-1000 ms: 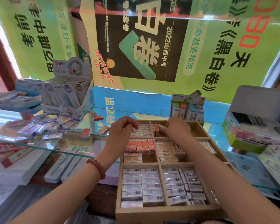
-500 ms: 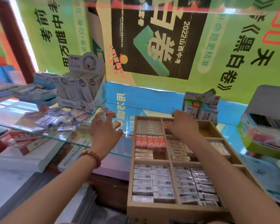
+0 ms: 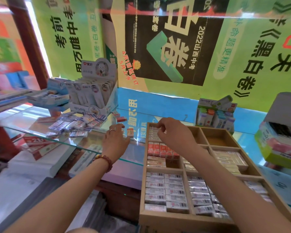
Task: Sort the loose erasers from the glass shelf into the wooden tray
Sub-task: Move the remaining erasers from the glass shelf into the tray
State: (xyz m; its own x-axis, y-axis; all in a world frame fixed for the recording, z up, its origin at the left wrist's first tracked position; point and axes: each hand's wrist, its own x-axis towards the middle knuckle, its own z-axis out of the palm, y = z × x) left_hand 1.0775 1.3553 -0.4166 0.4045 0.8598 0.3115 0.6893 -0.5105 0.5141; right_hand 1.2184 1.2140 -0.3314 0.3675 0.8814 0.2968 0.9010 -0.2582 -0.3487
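Observation:
A pile of loose wrapped erasers [image 3: 77, 124] lies on the glass shelf [image 3: 40, 118]. A red eraser [image 3: 121, 118] and a small white-and-red eraser [image 3: 130, 132] lie apart, closer to the wooden tray [image 3: 180, 219]. My left hand [image 3: 115, 140] reaches over the glass with its fingers bent down, right beside the white-and-red eraser; nothing shows in its grip. My right hand [image 3: 173, 132] hovers over the tray's far-left compartment, fingertips curled onto a row of white erasers [image 3: 152, 132]. Whether they pinch one is hidden. Most tray compartments hold eraser rows, including red 2B ones [image 3: 160, 149].
A display box of correction tapes [image 3: 92, 96] stands behind the pile. A green box of small bottles [image 3: 215, 113] sits behind the tray, and stacked boxes [image 3: 282, 137] stand at the right. Books and red packs [image 3: 39, 145] lie under the glass at the left.
My left hand left the tray and reached left onto the glass beside the small eraser. My right hand shifted from the tray's far-middle compartment to its far-left one.

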